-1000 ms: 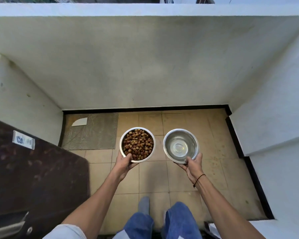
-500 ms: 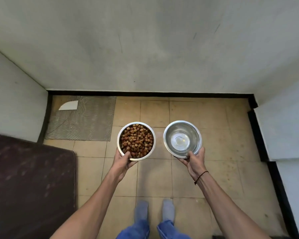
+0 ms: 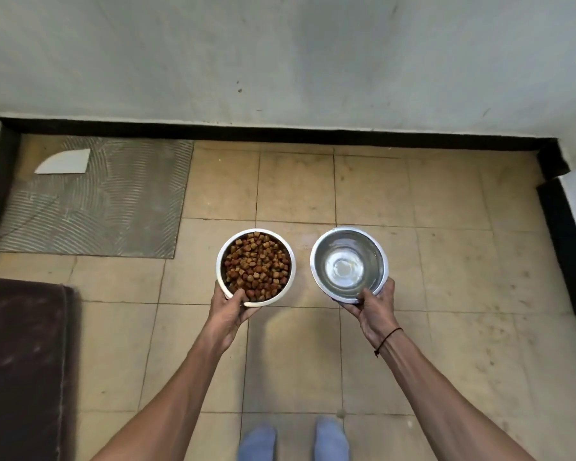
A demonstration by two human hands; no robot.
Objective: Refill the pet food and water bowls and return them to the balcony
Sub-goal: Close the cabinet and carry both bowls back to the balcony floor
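Now both hands full: left hand [image 3: 228, 312] w/ kibble bowl [image 3: 255, 267], right hand [image 3: 374, 307] w/ water bowl [image 3: 349, 263], above tiled floor [image 3: 446, 261].

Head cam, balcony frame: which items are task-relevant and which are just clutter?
Task-relevant:
- food bowl full of kibble, held at its near rim by the left hand
- water bowl, held by the right hand

Just lying about:
- white tile shard
- bare grey patch of floor under it
- dark mat

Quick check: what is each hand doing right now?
Left hand: closed on the kibble bowl, gripping its near rim.
Right hand: closed on the water bowl, gripping its near rim.
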